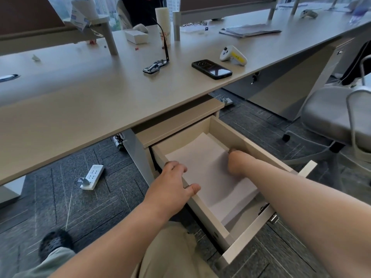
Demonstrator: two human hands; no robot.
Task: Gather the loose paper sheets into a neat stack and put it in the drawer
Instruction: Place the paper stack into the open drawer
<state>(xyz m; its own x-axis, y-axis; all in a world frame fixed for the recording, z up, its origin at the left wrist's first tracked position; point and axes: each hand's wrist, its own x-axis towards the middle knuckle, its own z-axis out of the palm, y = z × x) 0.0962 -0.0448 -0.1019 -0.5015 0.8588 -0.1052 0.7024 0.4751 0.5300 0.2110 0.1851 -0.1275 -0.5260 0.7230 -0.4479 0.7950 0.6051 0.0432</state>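
The white paper stack [204,167] lies inside the open light-wood drawer [247,233] under the desk, its left edge curling up against the drawer's left wall. My left hand [172,185] rests on that left wall, fingers spread, fingertips and thumb touching the paper's left edge. My right hand [235,162] reaches down into the drawer at the stack's right edge, wrist bent and fingers curled down at the paper; its fingertips are hidden.
The desk top [90,101] overhangs the drawer's back and carries glasses [155,66], a black phone [211,69], a white controller [232,55] and more papers [249,30]. A power strip [92,176] lies on the carpet at left. A grey chair [331,115] stands at right.
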